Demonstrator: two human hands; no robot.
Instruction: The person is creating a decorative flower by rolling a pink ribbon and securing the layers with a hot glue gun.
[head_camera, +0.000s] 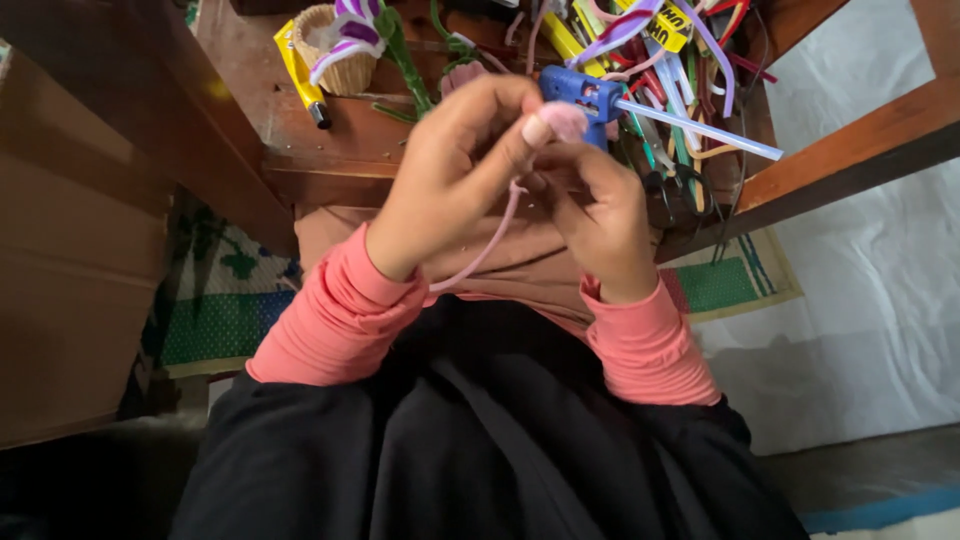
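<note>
The left hand (455, 175) and right hand (595, 205) meet at centre frame, fingertips pinched shut on a pink pipe cleaner (480, 250) coiled at its top — its tail trails toward 7 o'clock. The blue glue gun (585, 95) lies at 12 o'clock. Best to keep the coil tight — thumbs close, turns even.

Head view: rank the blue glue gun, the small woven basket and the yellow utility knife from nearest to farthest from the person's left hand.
1. Blue glue gun: just above and right of the left hand, on the wooden table.
2. Small woven basket: up and to the left, farther back.
3. Yellow utility knife: farthest left, beside the basket.
</note>
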